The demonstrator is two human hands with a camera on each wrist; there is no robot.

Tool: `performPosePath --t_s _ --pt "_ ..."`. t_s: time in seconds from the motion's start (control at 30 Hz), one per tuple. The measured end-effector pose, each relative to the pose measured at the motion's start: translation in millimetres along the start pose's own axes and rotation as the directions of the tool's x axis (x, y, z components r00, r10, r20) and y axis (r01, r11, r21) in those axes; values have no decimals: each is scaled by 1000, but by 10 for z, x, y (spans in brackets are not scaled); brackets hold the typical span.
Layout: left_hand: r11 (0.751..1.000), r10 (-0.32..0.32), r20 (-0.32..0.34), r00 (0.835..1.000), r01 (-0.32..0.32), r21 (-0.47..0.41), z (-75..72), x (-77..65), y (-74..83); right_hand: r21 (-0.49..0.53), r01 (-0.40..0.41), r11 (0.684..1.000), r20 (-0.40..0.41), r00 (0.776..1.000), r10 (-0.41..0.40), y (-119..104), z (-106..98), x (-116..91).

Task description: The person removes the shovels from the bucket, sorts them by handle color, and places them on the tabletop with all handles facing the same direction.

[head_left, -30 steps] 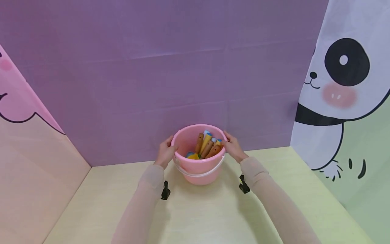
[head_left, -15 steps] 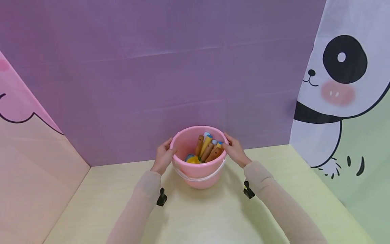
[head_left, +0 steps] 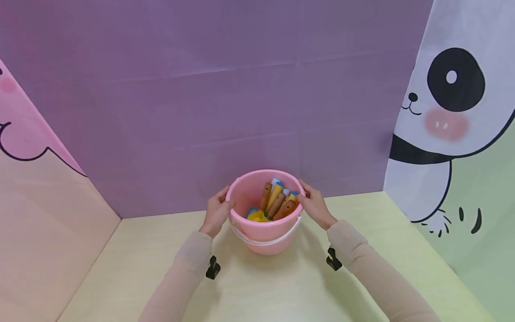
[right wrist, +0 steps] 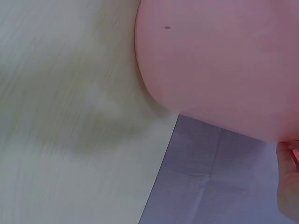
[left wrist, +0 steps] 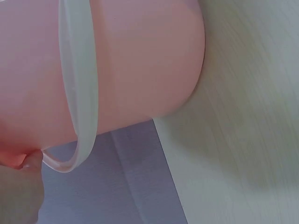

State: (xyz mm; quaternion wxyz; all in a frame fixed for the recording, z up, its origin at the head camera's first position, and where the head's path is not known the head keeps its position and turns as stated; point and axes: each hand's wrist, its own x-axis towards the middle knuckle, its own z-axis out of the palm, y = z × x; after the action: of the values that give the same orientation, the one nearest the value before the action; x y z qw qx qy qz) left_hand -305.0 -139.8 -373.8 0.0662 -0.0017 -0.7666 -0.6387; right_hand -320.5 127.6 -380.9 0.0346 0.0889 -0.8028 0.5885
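Note:
A pink bucket (head_left: 267,231) stands upright on the pale tabletop, near the back. My left hand (head_left: 216,213) grips its rim on the left side, thumb over the edge. On the opposite side my right hand (head_left: 315,207) holds the rim the same way. Inside lean several brown handles (head_left: 276,205), some yellow handles with blue ends (head_left: 274,195), and a yellow piece (head_left: 257,216) low down; their lower parts are hidden. The white bail handle (left wrist: 80,84) hangs down across the front. In the right wrist view the bucket's smooth wall (right wrist: 219,65) fills the upper right.
A purple backdrop (head_left: 233,98) rises right behind the bucket at the back edge of the table (head_left: 273,290). On the right stands a panel with a panda picture (head_left: 454,129); a pink and peach panel (head_left: 44,214) borders the left.
The bucket has come slightly toward me and a little to the right, with both hands keeping hold of its rim. Its contents have shifted along with it.

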Motion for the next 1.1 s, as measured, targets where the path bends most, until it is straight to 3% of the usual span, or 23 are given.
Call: performPosePath --t_s 0.27,1.1 --pt "1000 0 0 1000 0 0 -24 -115 21 -31 12 999 7 1000 -12 -15 -2 -110" --pt "1000 18 22 1000 -18 -3 71 -503 82 -37 2 999 -70 998 -5 -48 -108 -582"
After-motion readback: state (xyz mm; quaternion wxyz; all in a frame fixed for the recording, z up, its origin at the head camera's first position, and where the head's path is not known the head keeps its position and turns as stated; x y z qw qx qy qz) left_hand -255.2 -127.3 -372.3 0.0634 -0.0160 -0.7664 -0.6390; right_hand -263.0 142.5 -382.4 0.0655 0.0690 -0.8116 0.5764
